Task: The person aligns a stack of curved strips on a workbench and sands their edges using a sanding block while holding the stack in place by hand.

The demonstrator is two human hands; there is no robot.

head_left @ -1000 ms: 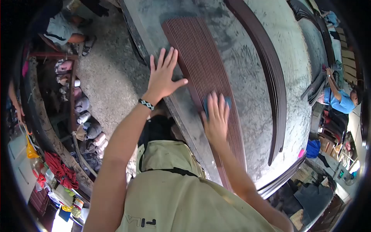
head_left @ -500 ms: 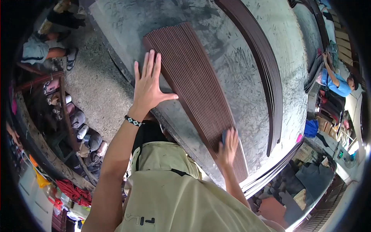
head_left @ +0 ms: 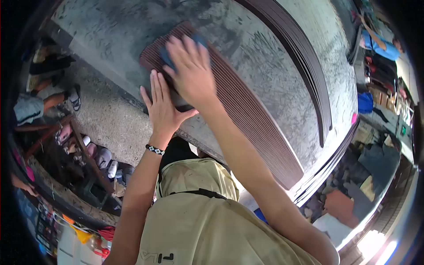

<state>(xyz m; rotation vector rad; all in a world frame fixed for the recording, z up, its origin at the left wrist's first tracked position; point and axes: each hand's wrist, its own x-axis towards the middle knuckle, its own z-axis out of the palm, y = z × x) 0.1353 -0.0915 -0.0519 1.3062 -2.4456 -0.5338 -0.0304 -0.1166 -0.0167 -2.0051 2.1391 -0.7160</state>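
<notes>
A row of thin brown strips (head_left: 247,106), laid closely side by side like a ribbed panel, lies on the worn grey table (head_left: 110,26). My left hand (head_left: 163,106) rests with fingers spread and thumb out at the near long edge of the row, by its far end. Over that far end is my right hand (head_left: 190,62), smeared by motion, with a blue pad (head_left: 166,57) under its fingers against the strips. Whether the pad is cloth or sponge I cannot tell. My right forearm crosses above the row.
A curved bundle of dark brown strips (head_left: 304,57) lies farther right on the table. Sheet scraps (head_left: 340,207) are piled at the lower right. A co-worker in blue (head_left: 384,46) is at the far right; another person's leg (head_left: 55,102) shows at left, near shoes (head_left: 104,157).
My right hand has swept with the blue pad from the near end of the strips to the far end. My left hand stays by the long edge. The view has shifted.
</notes>
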